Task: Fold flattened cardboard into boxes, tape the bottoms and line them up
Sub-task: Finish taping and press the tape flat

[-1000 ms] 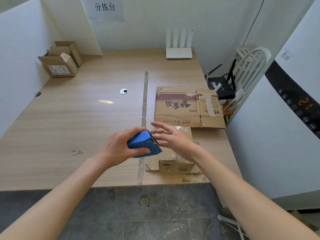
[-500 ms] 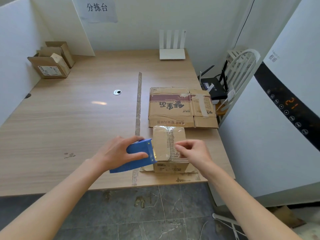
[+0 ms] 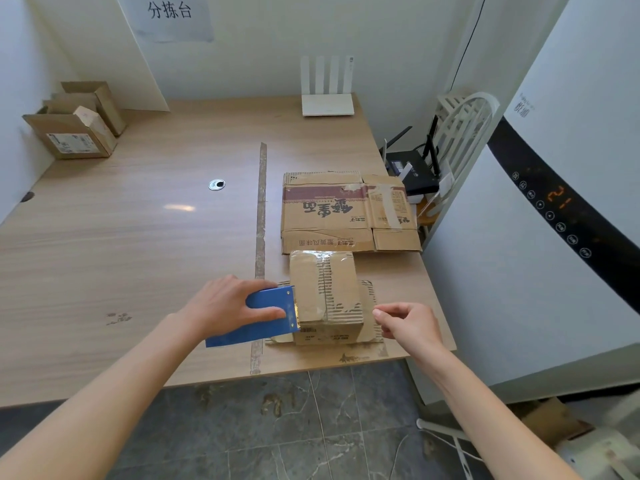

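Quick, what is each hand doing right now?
Left hand: grips the blue tape dispenser against the small cardboard box.
Right hand: fingers pinched; what it holds cannot be told.

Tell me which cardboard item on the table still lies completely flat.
The large printed cardboard behind the small box. It lies unfolded; the small box and the two boxes at the far left stand folded up.

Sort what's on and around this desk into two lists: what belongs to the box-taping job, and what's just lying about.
Job: small box being taped; blue tape dispenser in left hand; right hand; flattened carton; finished boxes.

Lying about: white router; black router; white chair; wall sign.
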Action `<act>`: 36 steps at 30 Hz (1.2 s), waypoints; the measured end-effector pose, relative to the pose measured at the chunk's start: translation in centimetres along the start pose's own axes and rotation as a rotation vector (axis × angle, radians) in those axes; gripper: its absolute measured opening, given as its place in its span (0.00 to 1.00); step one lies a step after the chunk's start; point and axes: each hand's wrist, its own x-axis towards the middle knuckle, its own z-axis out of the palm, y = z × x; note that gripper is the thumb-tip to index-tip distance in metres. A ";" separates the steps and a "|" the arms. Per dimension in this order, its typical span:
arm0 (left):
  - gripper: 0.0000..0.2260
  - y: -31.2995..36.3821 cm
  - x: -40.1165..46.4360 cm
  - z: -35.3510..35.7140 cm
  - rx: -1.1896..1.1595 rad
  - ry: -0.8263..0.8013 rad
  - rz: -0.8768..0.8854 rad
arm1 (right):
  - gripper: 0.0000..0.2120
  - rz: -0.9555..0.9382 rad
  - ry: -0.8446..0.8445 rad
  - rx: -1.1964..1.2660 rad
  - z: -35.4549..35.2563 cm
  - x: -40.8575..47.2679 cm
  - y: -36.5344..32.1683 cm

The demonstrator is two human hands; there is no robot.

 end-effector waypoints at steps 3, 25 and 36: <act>0.45 -0.1 0.4 0.2 0.007 -0.007 -0.014 | 0.05 0.021 0.000 -0.001 0.1 0.2 0.2; 0.42 -0.8 1.3 2.2 -0.059 -0.074 -0.109 | 0.41 0.037 0.116 -0.343 3.2 2.6 1.1; 0.27 -0.6 0.3 2.1 -0.071 -0.085 -0.120 | 0.55 -0.079 -0.169 -0.559 8.7 1.4 -0.8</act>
